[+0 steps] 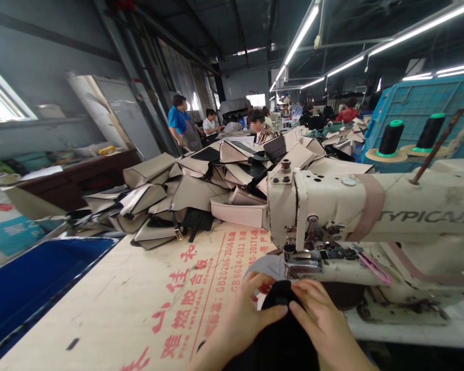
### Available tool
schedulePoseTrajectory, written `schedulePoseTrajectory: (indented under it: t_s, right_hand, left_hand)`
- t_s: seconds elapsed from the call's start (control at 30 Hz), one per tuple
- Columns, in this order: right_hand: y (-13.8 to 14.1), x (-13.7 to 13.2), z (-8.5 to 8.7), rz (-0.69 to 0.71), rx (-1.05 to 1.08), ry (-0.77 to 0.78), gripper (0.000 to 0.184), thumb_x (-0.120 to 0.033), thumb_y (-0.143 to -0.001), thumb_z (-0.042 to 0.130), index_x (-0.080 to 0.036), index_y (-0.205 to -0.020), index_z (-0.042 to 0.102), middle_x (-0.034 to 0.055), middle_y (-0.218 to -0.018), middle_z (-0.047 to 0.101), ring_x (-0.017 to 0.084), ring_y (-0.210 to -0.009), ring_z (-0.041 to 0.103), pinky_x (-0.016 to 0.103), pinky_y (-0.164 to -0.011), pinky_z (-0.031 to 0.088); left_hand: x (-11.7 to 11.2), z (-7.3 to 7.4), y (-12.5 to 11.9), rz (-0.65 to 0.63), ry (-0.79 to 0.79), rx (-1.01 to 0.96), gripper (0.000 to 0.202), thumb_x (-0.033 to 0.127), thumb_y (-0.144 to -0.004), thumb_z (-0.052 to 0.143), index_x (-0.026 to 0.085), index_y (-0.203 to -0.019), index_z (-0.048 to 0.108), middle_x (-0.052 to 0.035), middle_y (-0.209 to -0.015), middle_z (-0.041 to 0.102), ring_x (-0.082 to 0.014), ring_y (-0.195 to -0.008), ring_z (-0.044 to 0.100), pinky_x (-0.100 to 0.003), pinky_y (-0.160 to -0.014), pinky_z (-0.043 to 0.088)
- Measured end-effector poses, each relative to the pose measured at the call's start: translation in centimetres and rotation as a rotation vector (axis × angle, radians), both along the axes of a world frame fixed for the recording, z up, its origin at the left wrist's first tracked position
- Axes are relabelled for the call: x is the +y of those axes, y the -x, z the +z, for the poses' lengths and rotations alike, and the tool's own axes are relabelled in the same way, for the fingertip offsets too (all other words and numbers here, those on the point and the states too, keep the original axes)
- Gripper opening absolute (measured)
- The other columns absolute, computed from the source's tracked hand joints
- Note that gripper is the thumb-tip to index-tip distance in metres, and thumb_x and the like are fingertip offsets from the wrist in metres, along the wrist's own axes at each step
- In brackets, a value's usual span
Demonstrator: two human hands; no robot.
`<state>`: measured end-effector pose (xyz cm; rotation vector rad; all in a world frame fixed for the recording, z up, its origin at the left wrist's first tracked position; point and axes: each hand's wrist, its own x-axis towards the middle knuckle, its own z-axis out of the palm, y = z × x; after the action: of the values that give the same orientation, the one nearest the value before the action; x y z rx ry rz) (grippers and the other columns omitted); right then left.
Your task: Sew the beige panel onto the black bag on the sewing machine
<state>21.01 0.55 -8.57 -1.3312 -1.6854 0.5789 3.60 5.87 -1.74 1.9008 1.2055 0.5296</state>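
Note:
Just in front of the sewing machine (332, 206), my left hand (251, 314) and my right hand (317, 314) come together over a black, soft-looking piece (280, 296). Both thumbs press on its near side while the fingers curl round the edges. Its lower part merges with a dark area below, so its full shape cannot be made out. The machine's narrow arm and needle area (303, 263) lie right beyond the fingertips. A grey rounded plate (268, 265) shows behind my left hand.
Beige and black bag pieces (197, 193) are heaped behind the plywood table (139, 293). A blue-lined bin (42, 288) stands at left. Black thread spools (390, 138) sit above the machine, before a blue crate (429, 103). Several people work farther back, one in a blue shirt (180, 121).

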Motion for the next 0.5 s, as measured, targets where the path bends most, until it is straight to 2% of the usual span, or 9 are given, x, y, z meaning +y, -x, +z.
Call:
schedulePoseTrajectory:
  t_s: [0.07,0.17,0.23,0.37,0.47,0.5]
  right_hand:
    - [0.2,0.7,0.4,0.020,0.048,0.018,0.029,-0.040,-0.089,0.051,-0.023,-0.112,0.058,0.0052,-0.116,0.055,0.022,-0.115,0.043,0.040,-0.101,0.040]
    - [0.5,1.6,0.9,0.080,0.060,0.069,0.017,-0.034,-0.088,0.055,-0.021,-0.097,0.059,0.0031,-0.101,0.058,0.020,-0.100,0.048,0.034,-0.089,0.043]
    - [0.6,1.9,1.1,0.111,0.018,0.076,0.012,-0.030,-0.088,0.055,-0.019,-0.083,0.058,0.0013,-0.088,0.058,0.018,-0.088,0.050,0.032,-0.079,0.041]
    - [0.2,2.3,0.9,0.189,0.000,0.063,0.026,-0.032,-0.086,0.057,-0.016,-0.066,0.052,-0.0015,-0.072,0.054,0.014,-0.074,0.049,0.027,-0.067,0.036]
    - [-0.3,2.5,0.9,0.253,-0.028,0.056,0.031,-0.036,-0.084,0.060,-0.016,-0.062,0.051,-0.0023,-0.068,0.052,0.013,-0.070,0.049,0.026,-0.063,0.034]
    - [-0.4,2.5,1.1,0.280,-0.043,0.052,0.029,-0.036,-0.084,0.060,-0.016,-0.065,0.053,-0.0019,-0.070,0.054,0.014,-0.073,0.050,0.026,-0.065,0.035]
  left_hand:
    - [0.3,-0.5,-0.3,0.035,-0.036,-0.019,0.020,0.024,-0.065,0.070,0.020,-0.082,0.060,-0.0002,-0.091,0.059,-0.0168,-0.087,0.053,-0.027,-0.073,0.038]
    - [0.2,-0.8,-0.3,0.082,-0.104,-0.017,0.014,0.016,-0.065,0.067,0.019,-0.073,0.057,0.0011,-0.084,0.059,-0.0157,-0.082,0.053,-0.026,-0.073,0.039]
    - [0.1,-0.9,0.1,0.080,-0.084,-0.003,0.015,0.015,-0.066,0.066,0.020,-0.079,0.060,0.0014,-0.085,0.062,-0.0158,-0.084,0.055,-0.026,-0.076,0.041]
    - [0.0,-0.9,1.1,0.038,0.091,-0.076,0.026,0.028,-0.075,0.065,0.026,-0.102,0.062,0.0019,-0.098,0.066,-0.0152,-0.091,0.059,-0.025,-0.082,0.045]
    - [-0.1,-0.8,1.1,0.035,-0.036,-0.029,0.013,0.035,-0.080,0.063,0.023,-0.084,0.066,0.0022,-0.088,0.065,-0.0136,-0.083,0.059,-0.023,-0.075,0.045]
    - [-0.1,-0.8,1.0,0.031,-0.096,-0.011,0.014,0.036,-0.080,0.062,0.022,-0.078,0.065,0.0022,-0.084,0.064,-0.0129,-0.080,0.058,-0.022,-0.072,0.044]
